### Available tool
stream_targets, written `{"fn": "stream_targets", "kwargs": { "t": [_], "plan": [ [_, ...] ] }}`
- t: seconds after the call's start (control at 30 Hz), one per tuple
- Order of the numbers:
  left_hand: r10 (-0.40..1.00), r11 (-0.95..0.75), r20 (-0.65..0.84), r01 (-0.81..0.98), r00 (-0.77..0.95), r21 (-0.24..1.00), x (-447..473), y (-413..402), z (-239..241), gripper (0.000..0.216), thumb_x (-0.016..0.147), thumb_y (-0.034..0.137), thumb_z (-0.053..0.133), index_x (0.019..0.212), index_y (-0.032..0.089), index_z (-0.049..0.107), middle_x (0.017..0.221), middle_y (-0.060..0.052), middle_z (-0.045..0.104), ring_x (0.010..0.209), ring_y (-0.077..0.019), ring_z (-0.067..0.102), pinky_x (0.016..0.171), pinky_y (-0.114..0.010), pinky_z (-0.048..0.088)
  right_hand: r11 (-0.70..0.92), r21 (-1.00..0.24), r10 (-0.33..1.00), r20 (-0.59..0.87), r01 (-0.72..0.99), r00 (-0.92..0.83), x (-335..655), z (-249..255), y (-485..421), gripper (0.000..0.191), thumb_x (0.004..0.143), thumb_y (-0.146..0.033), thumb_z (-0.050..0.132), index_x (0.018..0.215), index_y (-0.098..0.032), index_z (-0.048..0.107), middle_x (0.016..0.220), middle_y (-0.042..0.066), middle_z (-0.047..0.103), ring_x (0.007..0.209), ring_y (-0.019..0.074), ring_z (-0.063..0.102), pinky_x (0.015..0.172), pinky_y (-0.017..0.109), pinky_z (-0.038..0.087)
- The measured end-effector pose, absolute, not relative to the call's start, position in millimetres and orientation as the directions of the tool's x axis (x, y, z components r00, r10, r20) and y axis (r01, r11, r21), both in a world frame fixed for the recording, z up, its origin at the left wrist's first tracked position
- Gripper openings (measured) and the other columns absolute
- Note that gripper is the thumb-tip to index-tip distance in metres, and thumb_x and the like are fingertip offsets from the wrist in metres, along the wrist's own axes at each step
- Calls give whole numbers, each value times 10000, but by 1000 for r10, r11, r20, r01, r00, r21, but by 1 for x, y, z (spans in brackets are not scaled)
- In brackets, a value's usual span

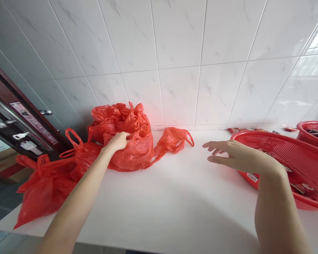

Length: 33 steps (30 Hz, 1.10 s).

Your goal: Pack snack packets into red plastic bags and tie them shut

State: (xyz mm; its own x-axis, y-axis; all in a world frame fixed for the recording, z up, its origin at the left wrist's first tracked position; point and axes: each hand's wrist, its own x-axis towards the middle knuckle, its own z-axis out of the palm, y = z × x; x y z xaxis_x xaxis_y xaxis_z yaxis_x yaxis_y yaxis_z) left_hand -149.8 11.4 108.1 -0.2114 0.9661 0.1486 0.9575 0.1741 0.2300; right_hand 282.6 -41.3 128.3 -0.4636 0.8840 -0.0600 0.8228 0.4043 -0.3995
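Note:
Red plastic bags are bunched together on the left of the white table. My left hand is closed on the upper part of a full red plastic bag, its fingertips partly hidden in the folds. Out to the right of that bag stretches a limp piece of red plastic with a loop handle. My right hand hangs above the table with fingers apart and nothing in it, beside the rim of a red mesh basket. Small dark red packets lie in the basket.
More tied red bags sit at the table's left end, close to an open door with keys in its lock. A second red basket stands at the far right. Several small packets lie along the tiled wall.

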Motion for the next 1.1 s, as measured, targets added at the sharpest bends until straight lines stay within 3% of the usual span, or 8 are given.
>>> {"fn": "stream_targets", "kwargs": {
  "t": [0.17,0.33,0.43,0.53,0.63,0.73,0.93,1.1],
  "plan": [
    [795,250,476,918,-377,308,-161,8,126,249,861,340,544,943,190,725,817,-68,738,926,-291,688,798,-332,498,439,-377,858,-95,816,-505,273,127,-40,551,921,-547,465,1392,-289,591,1266,84,697,1150,286,662,902,401,560],
    [618,210,685,921,-385,328,-163,4,146,289,901,254,441,1033,128,666,1044,-97,709,958,-240,649,923,-355,469,458,-386,851,-69,801,-520,265,120,-39,548,921,-541,479,1393,-287,592,1219,96,715,1180,302,649,848,404,575],
    [727,114,635,958,-262,264,-157,4,142,234,863,304,486,899,174,678,908,-77,722,882,-243,664,861,-338,493,488,-397,832,-57,777,-551,260,118,-40,520,917,-505,508,1361,-260,620,1178,104,730,1153,302,664,851,404,575],
    [899,-73,437,970,-36,231,-150,2,127,227,783,430,586,718,228,666,737,-48,715,764,-253,684,764,-327,517,506,-383,819,-68,772,-570,252,116,-41,488,922,-466,527,1353,-260,623,1184,98,729,1183,307,647,878,411,566],
    [941,-237,296,943,164,232,-142,-1,108,286,743,516,613,714,238,677,869,-63,752,838,-270,704,804,-353,543,558,-377,779,-69,739,-623,237,112,-42,494,936,-415,543,1409,-275,576,1242,98,704,1184,307,643,922,428,541],
    [945,-272,247,936,216,224,-135,-6,93,287,710,503,664,764,228,721,1128,-105,739,1033,-315,693,925,-412,543,639,-409,703,-35,652,-711,217,103,-42,603,952,-357,553,1538,-322,412,1418,111,592,1162,298,651,970,448,515],
    [952,-296,168,914,257,276,-116,-25,75,233,743,447,699,813,240,780,1550,-99,474,1404,-361,467,1111,-463,450,744,-414,593,50,524,-804,171,78,-42,737,959,-284,579,1584,-452,226,1706,100,52,1186,308,651,999,474,504],
    [926,-346,288,858,245,381,-102,-30,63,268,836,437,602,815,217,754,1466,-129,564,1318,-343,560,1098,-479,466,775,-419,535,37,474,-844,151,58,-36,683,935,-261,595,1566,-333,345,1700,115,100,1177,315,655,981,460,524]
  ]
}}
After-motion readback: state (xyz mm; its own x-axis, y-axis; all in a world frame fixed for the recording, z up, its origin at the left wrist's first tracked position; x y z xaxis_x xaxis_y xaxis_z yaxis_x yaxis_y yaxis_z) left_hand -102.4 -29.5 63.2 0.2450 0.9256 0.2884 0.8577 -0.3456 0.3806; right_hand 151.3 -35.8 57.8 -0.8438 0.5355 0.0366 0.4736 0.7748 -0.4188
